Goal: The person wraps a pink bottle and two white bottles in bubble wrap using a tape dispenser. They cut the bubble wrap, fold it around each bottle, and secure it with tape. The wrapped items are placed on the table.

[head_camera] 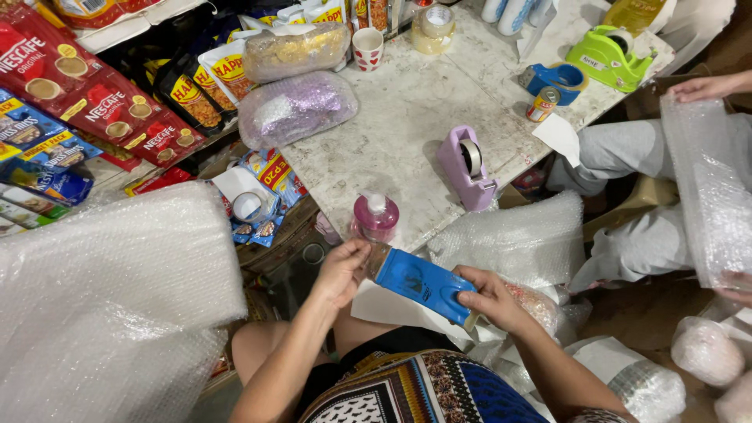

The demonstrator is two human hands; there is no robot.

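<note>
Left hand [342,272] and right hand [492,299] grasping a flat blue plastic tape dispenser [420,283] over the lap.

The left hand pinches the dispenser's upper, grey end; the right hand is closed around its lower end, so the dispenser lies tilted between them, just below the edge of the white marbled desk [407,110]. On the desk edge, just above the left hand, stands a pink pump bottle [376,216]; farther up sits a lilac desktop tape dispenser [468,167]. A large sheet of clear bubble wrap [110,298] lies to the left. At right, another person's hand [705,88] holds a second bubble-wrap sheet [711,196].
</note>
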